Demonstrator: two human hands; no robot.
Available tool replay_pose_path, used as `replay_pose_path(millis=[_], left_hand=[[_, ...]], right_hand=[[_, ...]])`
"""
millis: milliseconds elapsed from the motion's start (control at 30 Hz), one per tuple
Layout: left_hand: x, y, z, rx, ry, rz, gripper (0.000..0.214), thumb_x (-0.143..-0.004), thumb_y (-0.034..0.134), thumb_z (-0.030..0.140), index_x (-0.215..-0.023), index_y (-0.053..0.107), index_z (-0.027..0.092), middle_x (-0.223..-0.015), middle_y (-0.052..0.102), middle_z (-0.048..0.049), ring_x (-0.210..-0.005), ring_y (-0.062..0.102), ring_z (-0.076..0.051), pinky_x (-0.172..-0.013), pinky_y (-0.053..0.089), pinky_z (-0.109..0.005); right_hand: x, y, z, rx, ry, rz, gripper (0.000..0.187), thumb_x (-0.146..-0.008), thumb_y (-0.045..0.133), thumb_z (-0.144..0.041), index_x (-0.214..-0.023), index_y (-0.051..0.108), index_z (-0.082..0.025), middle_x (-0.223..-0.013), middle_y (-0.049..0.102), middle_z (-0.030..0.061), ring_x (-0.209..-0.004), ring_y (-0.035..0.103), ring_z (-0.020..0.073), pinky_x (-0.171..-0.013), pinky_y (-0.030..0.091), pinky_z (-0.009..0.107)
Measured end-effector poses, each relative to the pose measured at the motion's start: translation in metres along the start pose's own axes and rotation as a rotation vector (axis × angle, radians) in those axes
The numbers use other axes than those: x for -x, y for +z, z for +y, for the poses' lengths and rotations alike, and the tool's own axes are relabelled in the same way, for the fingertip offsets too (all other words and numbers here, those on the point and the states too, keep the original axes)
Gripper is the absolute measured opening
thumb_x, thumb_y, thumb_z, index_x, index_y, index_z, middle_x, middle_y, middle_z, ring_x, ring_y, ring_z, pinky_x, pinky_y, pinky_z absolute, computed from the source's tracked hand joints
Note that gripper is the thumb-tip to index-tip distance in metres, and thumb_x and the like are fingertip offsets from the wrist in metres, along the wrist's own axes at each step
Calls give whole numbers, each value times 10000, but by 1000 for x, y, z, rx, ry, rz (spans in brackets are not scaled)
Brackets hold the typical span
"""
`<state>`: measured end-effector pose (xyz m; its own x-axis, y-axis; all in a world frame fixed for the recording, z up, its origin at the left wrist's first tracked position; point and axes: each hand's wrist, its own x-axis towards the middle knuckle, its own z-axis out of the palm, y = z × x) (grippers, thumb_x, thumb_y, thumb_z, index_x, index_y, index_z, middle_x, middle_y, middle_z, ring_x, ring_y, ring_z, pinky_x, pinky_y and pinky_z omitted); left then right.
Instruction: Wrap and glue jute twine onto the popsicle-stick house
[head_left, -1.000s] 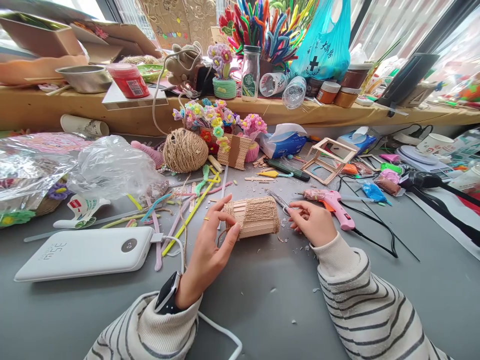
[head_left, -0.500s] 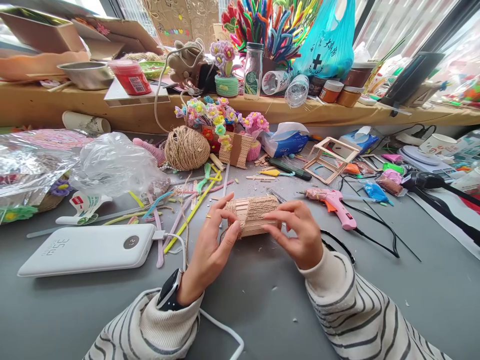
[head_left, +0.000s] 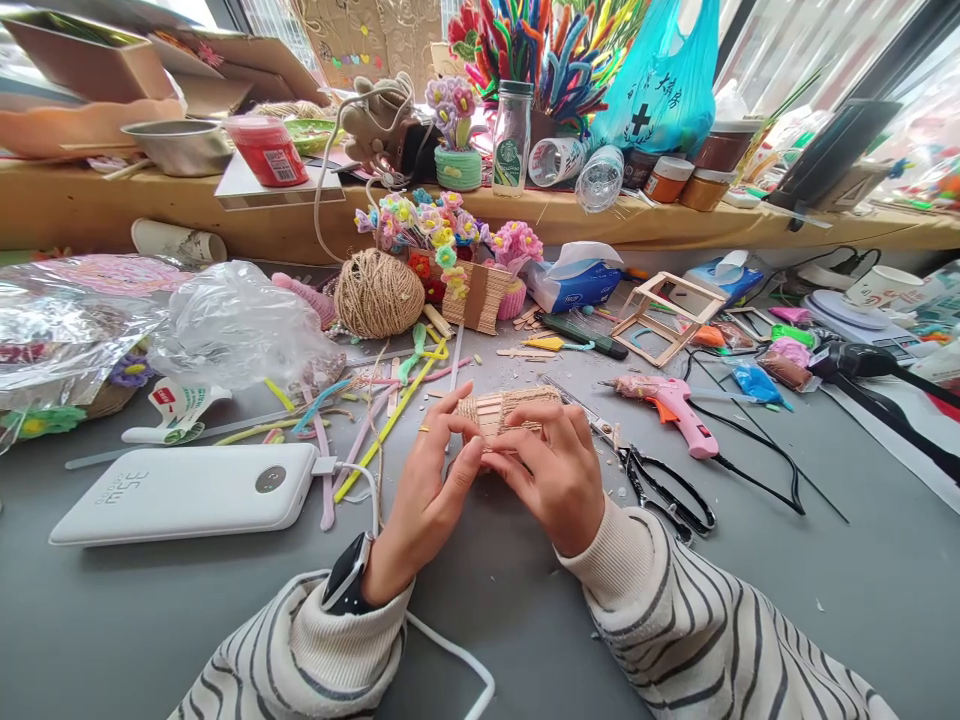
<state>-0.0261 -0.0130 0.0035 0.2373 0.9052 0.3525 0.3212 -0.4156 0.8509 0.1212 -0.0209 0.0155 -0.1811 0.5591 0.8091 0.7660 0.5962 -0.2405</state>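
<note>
A twine-wrapped wooden cylinder (head_left: 492,412) is held between the bent fingers of the left hand (head_left: 431,490) and right hand (head_left: 556,475), with scissors (head_left: 666,488) laid just beside.

This appears to be a craft workshop, at a grey table (head_left: 187,600) near windows (head_left: 814,60). Right of the fingers (head_left: 461,475) lie scissors (head_left: 636,465) and a pink glue gun (head_left: 679,412); beyond the fingers, leftward, sits a twine ball (head_left: 379,295), and farther back stand coloured pipe cleaners (head_left: 574,80).

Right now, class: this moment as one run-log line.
left hand: holding twine-wrapped piece; right hand: at same piece; scissors: on table; glue gun: on table
</note>
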Motion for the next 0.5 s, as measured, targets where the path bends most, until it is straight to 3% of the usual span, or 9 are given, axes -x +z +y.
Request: replay_pose_path(millis=[200,333,500], left_hand=[[0,-1,1,10,-15,-14,219,-908,360,391,-900,496,219,-1396,378,-77,-1307,338,-213,-1076,242,-408],[-1,0,1,1,-25,-7,202,-886,409,403,-886,484,215,-1387,389,-97,-1308,341,-237,-1069,256,-435],[-4,0,2,-23,-33,-3,188,-887,411,381,-833,477,213,-1359,425,-102,-1314,336,-242,-1069,264,-435]], right_hand=[[-5,-8,2,-102,53,39,58,-799,621,-225,-747,639,-205,-846,576,37,-774,521,160,-702,445,306],[-12,-18,9,-221,189,98,35,-774,644,-206,-748,621,-205,-853,541,32,-807,533,166,-702,446,325],[-17,-28,19,-457,378,147,50,-775,632,-206,-745,592,-208,-809,549,22,-777,538,152,-586,434,280]])
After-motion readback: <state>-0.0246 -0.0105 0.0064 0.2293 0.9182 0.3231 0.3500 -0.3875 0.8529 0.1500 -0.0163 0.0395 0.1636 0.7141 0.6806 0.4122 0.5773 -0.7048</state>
